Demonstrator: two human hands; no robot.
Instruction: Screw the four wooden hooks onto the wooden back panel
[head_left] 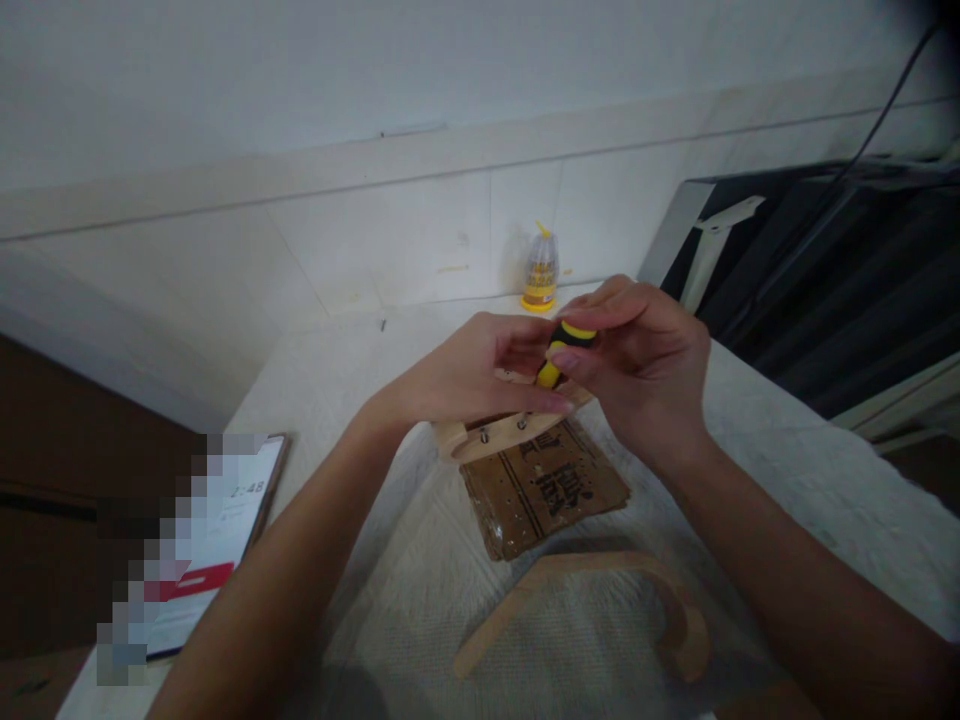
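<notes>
In my right hand [656,365] is a short screwdriver [572,335] with a yellow and black handle, pinched between thumb and fingers and tilted downward. Its tip is hidden behind my fingers. My left hand [469,365] is closed over a pale wooden piece [491,438] with a rounded end, steadying it beneath the screwdriver. Two metal screws show in the side of that piece. Under it lies a flat brown cardboard piece [555,490] with dark printing. Nearer to me, a curved wooden part [592,565] with a hooked end rests on the cloth.
A clear and yellow screwdriver-bit case [541,270] stands against the wall. One small screw [382,324] lies at the back left of the white cloth [330,370]. A tablet-like device [217,540] sits at the left edge. Dark panels [840,260] lean at the right.
</notes>
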